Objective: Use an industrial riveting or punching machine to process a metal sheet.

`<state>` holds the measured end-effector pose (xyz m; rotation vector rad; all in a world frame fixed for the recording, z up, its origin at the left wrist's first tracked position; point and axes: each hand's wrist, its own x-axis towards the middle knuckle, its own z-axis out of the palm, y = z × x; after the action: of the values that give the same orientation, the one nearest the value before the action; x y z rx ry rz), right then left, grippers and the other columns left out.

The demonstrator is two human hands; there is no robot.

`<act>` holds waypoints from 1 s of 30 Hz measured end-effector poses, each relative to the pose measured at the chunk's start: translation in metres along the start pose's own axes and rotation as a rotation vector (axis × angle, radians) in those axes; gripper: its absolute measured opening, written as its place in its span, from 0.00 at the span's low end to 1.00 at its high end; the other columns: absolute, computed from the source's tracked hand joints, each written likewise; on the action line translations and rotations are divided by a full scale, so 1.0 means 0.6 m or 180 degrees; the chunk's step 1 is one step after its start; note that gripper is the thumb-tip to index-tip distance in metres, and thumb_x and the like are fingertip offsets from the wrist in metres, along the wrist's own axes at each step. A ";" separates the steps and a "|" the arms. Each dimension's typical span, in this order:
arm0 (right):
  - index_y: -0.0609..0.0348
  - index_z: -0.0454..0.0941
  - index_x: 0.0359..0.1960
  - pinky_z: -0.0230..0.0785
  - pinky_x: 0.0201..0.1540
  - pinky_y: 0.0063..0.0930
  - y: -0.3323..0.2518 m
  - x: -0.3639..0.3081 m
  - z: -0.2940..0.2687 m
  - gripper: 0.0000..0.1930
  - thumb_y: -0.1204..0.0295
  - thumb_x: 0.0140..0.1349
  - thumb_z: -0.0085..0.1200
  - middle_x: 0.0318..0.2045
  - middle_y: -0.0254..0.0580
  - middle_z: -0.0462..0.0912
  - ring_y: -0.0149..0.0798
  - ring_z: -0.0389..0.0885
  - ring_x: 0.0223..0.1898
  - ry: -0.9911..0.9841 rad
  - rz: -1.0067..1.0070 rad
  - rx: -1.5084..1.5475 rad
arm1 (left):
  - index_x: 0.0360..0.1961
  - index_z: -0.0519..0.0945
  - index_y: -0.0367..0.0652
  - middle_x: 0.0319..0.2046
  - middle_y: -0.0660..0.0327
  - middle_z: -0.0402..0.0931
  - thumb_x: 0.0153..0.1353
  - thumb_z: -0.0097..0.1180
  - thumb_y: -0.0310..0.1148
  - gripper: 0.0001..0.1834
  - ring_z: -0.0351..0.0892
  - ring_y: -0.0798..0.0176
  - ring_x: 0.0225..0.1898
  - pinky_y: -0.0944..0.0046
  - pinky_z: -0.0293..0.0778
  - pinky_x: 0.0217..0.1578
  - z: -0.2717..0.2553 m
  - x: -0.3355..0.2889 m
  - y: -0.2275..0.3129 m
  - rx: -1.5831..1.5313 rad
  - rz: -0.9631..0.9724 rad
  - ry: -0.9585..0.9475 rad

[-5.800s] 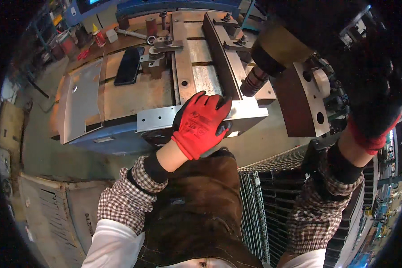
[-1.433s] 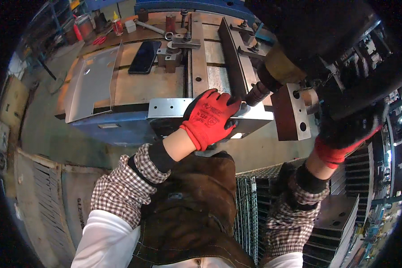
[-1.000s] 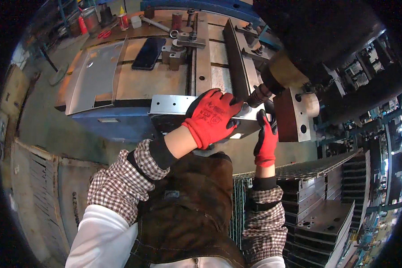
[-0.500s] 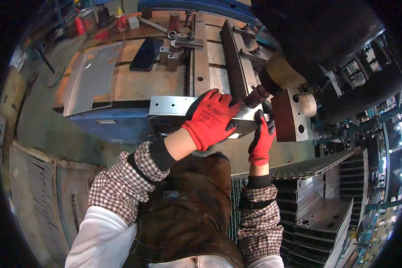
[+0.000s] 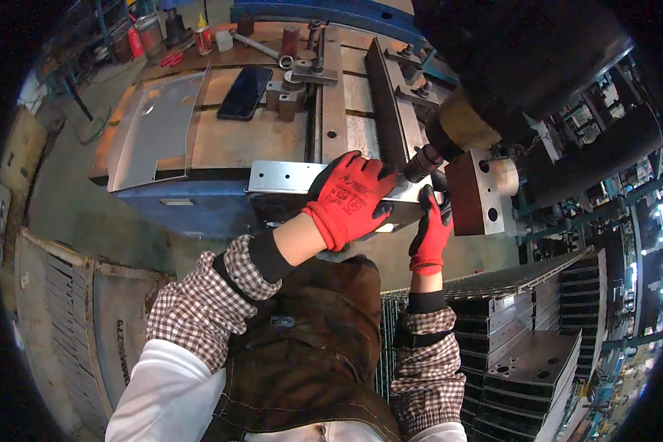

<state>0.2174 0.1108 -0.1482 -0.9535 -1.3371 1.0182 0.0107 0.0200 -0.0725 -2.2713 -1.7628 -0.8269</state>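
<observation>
A bent sheet-metal strip, shiny and with small holes, lies along the near edge of the machine table. My left hand, in a red glove with black fingertips, is closed over its middle, thumb on the near side. At the strip's right end my right hand, gloved alike, grips the edge with thumb and fingers. Between the two hands, a dark ribbed tool holder slants down to the strip from the machine head. The tool's tip and the metal under it are partly hidden by my left fingers.
Steel guide bars and clamps stand on the slotted table. A phone and a larger metal sheet lie left. A heavy block hangs right of my right hand. Stacked metal parts stand lower right.
The view has shifted slightly. Both hands keep the same grip on the strip, with no clear movement of strip or tool.
</observation>
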 end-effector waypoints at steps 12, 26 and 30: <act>0.61 0.74 0.67 0.64 0.66 0.29 0.051 -0.008 -0.005 0.23 0.68 0.72 0.53 0.62 0.39 0.78 0.33 0.76 0.61 -0.0073 0.0201 -0.0331 | 0.65 0.75 0.47 0.53 0.50 0.75 0.52 0.68 0.47 0.39 0.72 0.44 0.59 0.44 0.61 0.69 -0.011 -0.009 -0.008 -0.0214 0.0062 0.0120; 0.52 0.50 0.79 0.72 0.64 0.39 0.046 -0.011 -0.001 0.40 0.80 0.67 0.55 0.70 0.49 0.68 0.43 0.73 0.65 0.0115 0.0312 0.0752 | 0.65 0.76 0.49 0.56 0.52 0.75 0.49 0.70 0.43 0.39 0.73 0.43 0.59 0.45 0.64 0.67 -0.013 0.000 0.003 -0.0200 0.0129 0.0173; 0.55 0.53 0.78 0.70 0.65 0.38 0.045 -0.012 -0.008 0.38 0.77 0.68 0.55 0.68 0.49 0.70 0.42 0.73 0.64 0.0168 0.0161 0.0138 | 0.65 0.75 0.48 0.55 0.52 0.75 0.49 0.70 0.43 0.39 0.73 0.43 0.58 0.45 0.65 0.67 -0.005 0.003 0.004 -0.0208 0.0159 0.0138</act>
<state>0.2217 0.1121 -0.1762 -0.9793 -1.2480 1.0496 0.0121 0.0196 -0.0684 -2.3095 -1.6773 -0.9298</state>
